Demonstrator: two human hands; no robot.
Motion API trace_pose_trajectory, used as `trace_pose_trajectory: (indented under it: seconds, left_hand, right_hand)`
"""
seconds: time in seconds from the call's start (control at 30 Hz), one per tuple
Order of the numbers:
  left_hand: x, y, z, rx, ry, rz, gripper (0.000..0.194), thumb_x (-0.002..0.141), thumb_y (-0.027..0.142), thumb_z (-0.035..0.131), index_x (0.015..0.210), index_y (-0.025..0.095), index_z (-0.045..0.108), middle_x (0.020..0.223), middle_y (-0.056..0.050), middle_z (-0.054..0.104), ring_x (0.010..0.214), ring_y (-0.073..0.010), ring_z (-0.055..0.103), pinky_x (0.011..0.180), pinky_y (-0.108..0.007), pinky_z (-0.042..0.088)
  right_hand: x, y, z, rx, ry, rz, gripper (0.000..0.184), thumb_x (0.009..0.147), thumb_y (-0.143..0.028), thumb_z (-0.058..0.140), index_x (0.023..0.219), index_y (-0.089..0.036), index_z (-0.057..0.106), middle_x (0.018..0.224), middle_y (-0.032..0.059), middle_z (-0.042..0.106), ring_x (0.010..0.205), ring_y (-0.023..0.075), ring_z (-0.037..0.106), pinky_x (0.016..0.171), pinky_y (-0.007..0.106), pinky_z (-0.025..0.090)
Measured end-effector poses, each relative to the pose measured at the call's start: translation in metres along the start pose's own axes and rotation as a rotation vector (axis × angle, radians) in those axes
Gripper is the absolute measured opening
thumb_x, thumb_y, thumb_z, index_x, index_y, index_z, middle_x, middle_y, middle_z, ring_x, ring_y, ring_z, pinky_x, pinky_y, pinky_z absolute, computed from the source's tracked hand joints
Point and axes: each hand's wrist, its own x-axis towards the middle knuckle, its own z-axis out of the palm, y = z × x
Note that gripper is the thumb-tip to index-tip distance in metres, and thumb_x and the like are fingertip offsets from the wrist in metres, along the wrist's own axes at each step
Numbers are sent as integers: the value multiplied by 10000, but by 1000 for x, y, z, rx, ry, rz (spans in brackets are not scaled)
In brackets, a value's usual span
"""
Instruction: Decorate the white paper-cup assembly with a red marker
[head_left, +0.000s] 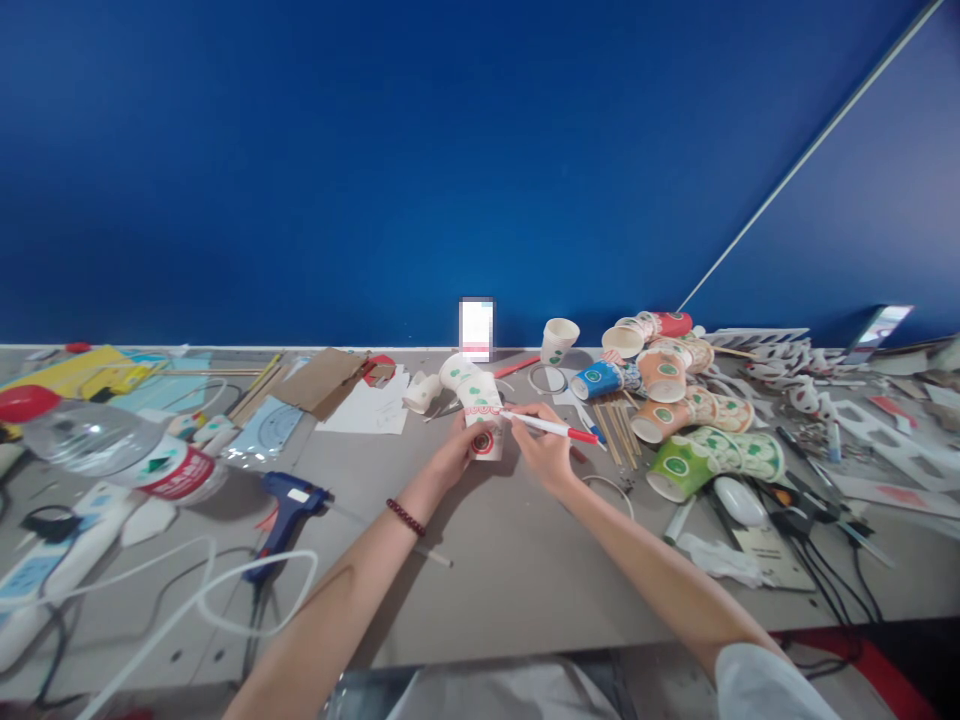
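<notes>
My left hand [453, 450] is wrapped around the lower end of a chain of joined white paper cups [471, 385] with green leaf prints. Red scalloped lines and a red round mark show on the nearest cup, beside my thumb. In my right hand [546, 450] is a red-and-white marker [562, 429], its tip at the right side of that cup. Just left of the chain lies a small white paper cup [422, 393]. Behind, a phone [477, 330] stands upright against the blue wall, its screen blurred out.
Coloured cup chains lie to the right: blue [600, 378], orange [664, 415] and green [679, 468]. A single cup [560, 341] stands behind. On the left are a glue gun [285, 520], a water bottle [127, 455], a power strip [64, 570], white paper [367, 405] and cardboard [328, 380].
</notes>
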Motion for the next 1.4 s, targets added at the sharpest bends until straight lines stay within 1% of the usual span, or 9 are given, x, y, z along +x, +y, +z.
trace_pose_trajectory:
  seconds: [0.17, 0.27, 0.43, 0.57, 0.77, 0.93, 1.17, 1.4]
  left_hand:
    - [-2, 0, 1, 8, 3, 0, 388, 748, 122, 769, 1120, 149, 663, 1098, -90, 761, 979, -214, 698, 864, -291, 565]
    - [-2, 1, 2, -1, 29, -18, 391, 746, 101, 765, 1117, 137, 647, 1073, -99, 758, 952, -205, 699, 848, -276, 559]
    - [-1, 2, 3, -22, 53, -52, 433, 711, 83, 786, 1122, 135, 661, 1058, -115, 750, 952, -218, 704, 831, -283, 557]
    - [-2, 3, 3, -26, 42, -49, 433, 713, 85, 788, 1123, 141, 666, 1062, -112, 750, 954, -221, 702, 841, -297, 559]
    - [0, 0, 1, -25, 31, -25, 464, 699, 88, 809, 1137, 126, 662, 1058, -123, 754, 947, -228, 693, 860, -315, 554]
    - [3, -3, -2, -31, 37, -22, 501, 667, 95, 837, 1138, 135, 671, 1072, -132, 751, 960, -234, 702, 876, -323, 554]
    - [2, -3, -2, -13, 39, -27, 479, 683, 104, 827, 1134, 139, 669, 1066, -122, 758, 935, -224, 706, 870, -326, 554]
    - [1, -2, -1, 5, 34, -26, 424, 697, 117, 809, 1096, 149, 670, 1053, -104, 757, 892, -192, 703, 791, -281, 564]
  right_hand:
    - [0, -1, 1, 1, 22, -4, 71, 854, -297, 657, 848, -236, 692, 900, 55, 806, 878, 263, 770, 808, 402, 597]
    - [1, -1, 1, -5, 30, -7, 80, 855, -307, 662, 848, -234, 695, 899, 56, 807, 858, 260, 761, 792, 405, 597]
    - [2, 1, 0, -34, 40, -3, 87, 862, -323, 669, 848, -242, 697, 879, 49, 801, 812, 253, 747, 742, 399, 589]
    - [2, 0, 0, -16, 42, -27, 90, 871, -319, 665, 842, -239, 692, 873, 48, 793, 816, 244, 747, 750, 387, 587]
    - [0, 0, -1, 2, -2, -38, 81, 884, -307, 660, 883, -239, 703, 922, 62, 802, 865, 253, 755, 785, 393, 587]
    - [0, 1, 0, -27, 2, -28, 88, 876, -312, 664, 889, -241, 713, 909, 57, 806, 838, 252, 757, 755, 381, 585]
    - [1, 0, 0, -51, 18, -52, 85, 863, -306, 660, 878, -244, 717, 893, 50, 806, 830, 250, 757, 759, 380, 586]
    - [1, -2, -1, -23, 6, -47, 72, 858, -284, 655, 871, -247, 715, 905, 50, 810, 837, 248, 758, 761, 378, 594]
